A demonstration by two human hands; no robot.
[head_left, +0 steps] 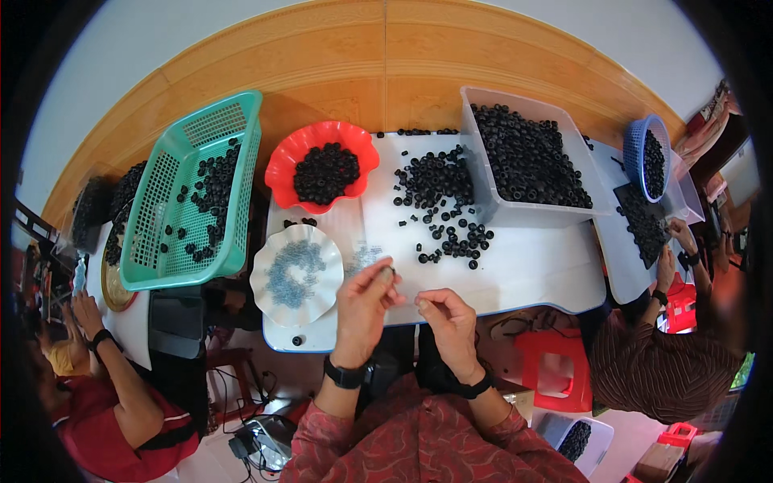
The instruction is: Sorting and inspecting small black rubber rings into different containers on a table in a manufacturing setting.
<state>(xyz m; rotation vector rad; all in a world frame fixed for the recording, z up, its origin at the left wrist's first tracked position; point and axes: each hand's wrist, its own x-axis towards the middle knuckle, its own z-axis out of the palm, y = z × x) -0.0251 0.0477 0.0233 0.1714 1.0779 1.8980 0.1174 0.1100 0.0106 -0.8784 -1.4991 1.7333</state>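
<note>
Left hand [366,302] and right hand [449,322] met thumb to finger above the table [515,274]'s near edge, any held piece too small to tell. Clear pieces [282,278] lay in the plate [328,302], black parts [439,181] beyond. Fine handwork appeared under way, the next move calling for steady fingertips.

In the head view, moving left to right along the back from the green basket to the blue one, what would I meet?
Green basket → red bowl → loose black pieces → clear tub → blue basket.
</note>
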